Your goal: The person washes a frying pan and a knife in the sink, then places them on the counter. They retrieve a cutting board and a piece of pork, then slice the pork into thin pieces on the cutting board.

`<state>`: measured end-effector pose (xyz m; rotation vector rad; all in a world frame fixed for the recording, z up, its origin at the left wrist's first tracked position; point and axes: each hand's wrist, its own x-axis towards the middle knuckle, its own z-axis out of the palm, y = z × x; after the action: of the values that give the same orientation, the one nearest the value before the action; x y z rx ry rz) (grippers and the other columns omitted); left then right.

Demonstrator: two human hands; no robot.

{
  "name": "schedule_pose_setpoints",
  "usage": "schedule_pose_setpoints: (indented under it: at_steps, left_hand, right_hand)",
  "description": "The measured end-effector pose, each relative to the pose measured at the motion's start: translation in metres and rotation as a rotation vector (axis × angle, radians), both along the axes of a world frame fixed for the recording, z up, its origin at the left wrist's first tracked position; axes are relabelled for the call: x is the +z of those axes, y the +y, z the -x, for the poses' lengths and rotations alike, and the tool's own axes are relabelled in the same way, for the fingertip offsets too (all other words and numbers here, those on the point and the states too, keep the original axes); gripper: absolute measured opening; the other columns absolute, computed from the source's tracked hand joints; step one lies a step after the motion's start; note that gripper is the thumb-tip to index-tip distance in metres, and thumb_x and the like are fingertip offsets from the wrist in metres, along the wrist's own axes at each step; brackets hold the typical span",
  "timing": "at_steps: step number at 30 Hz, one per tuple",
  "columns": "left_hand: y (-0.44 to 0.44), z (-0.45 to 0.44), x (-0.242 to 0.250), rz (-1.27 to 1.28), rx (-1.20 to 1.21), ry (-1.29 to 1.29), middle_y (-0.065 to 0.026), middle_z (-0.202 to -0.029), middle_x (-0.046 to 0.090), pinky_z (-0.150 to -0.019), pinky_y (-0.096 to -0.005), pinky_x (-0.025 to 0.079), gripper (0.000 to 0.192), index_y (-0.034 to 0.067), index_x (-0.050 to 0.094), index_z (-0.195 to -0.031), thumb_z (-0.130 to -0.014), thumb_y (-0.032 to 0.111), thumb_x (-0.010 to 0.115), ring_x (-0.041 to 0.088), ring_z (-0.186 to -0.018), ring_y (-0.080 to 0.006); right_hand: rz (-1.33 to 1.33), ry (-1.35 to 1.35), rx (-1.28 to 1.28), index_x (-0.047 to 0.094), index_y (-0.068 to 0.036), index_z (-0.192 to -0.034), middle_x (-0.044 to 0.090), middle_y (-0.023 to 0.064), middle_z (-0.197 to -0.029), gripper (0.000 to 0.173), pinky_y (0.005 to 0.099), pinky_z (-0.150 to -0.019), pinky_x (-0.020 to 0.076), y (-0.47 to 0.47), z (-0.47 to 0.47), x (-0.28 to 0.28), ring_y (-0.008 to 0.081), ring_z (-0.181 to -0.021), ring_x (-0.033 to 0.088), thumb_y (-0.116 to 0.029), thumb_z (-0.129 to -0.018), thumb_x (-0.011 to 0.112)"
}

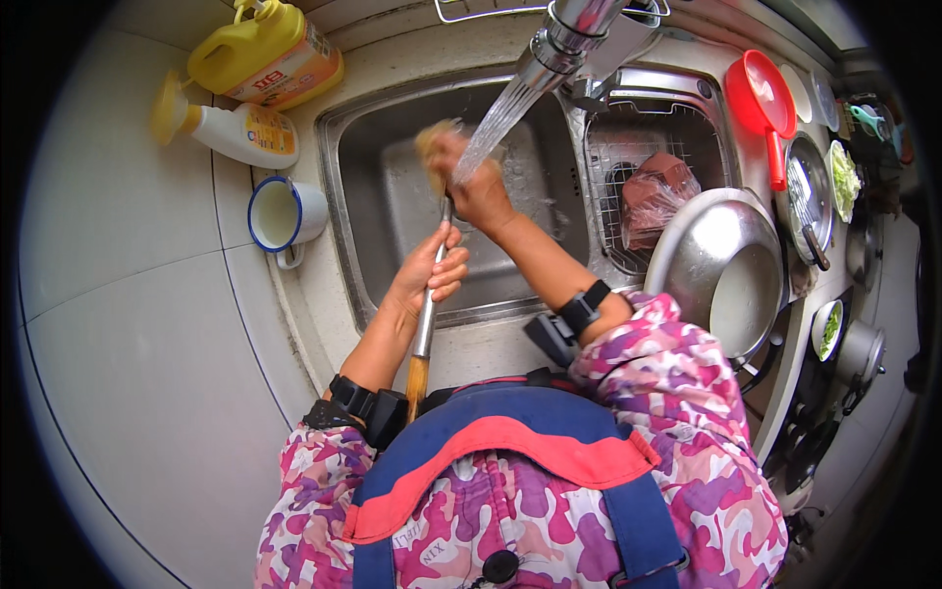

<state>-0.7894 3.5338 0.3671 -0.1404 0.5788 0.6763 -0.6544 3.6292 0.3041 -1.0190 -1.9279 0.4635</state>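
Note:
My left hand is closed around the metal shaft of a long-handled kitchen utensil. Its wooden handle end points back towards my body, and its far end is hidden by my other hand. Over the left basin of the stainless steel sink, my right hand grips a yellowish scrubbing pad, blurred, against the utensil's far end. From the chrome faucet a spray of water falls onto my right hand.
A wire rack in the right basin carries a plastic-wrapped reddish package. Beside it leans a large metal basin. A red ladle lies further right. Left stand an enamel mug, a spray bottle and a yellow jug.

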Motion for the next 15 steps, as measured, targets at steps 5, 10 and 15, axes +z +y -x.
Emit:
schedule_pose_setpoints:
  at_steps: [5,10,15]
  left_hand:
    - [-0.001,0.006,-0.001,0.064,-0.025,0.049,0.0029,-0.051,0.031,-0.024,-0.0208,0.026,0.031,0.011,0.042,-0.083,-0.101,0.036,0.038,0.029,-0.032,-0.0055]
    - [0.042,0.005,-0.046,0.09,-0.074,0.38,0.0011,-0.059,0.035,-0.029,-0.0216,0.026,0.015,0.009,0.049,-0.094,-0.098,0.022,0.043,0.031,-0.042,-0.0084]
    - [0.122,-0.023,-0.096,0.173,-0.099,0.362,-0.0065,-0.069,0.046,-0.04,-0.0246,0.039,0.01,0.0,0.046,-0.1,-0.09,0.002,0.048,0.045,-0.051,-0.0153]
  right_hand:
    - [-0.083,-0.246,0.195,0.064,-0.011,-0.099,0.061,0.0043,-0.114,0.022,0.0415,-0.091,0.0423,0.008,-0.056,-0.016,0.0255,-0.108,0.056,-0.013,-0.077,0.061]
    - [0.475,-0.35,-0.161,0.066,-0.015,-0.091,0.058,0.0054,-0.123,0.02,0.0444,-0.099,0.0358,0.013,-0.093,-0.038,0.0271,-0.117,0.05,-0.011,-0.071,0.067]
    - [0.682,0.118,-0.248,0.066,-0.01,-0.104,0.061,0.0074,-0.119,0.026,0.0359,-0.097,0.04,-0.001,-0.112,-0.022,0.0209,-0.115,0.054,-0.007,-0.079,0.061]
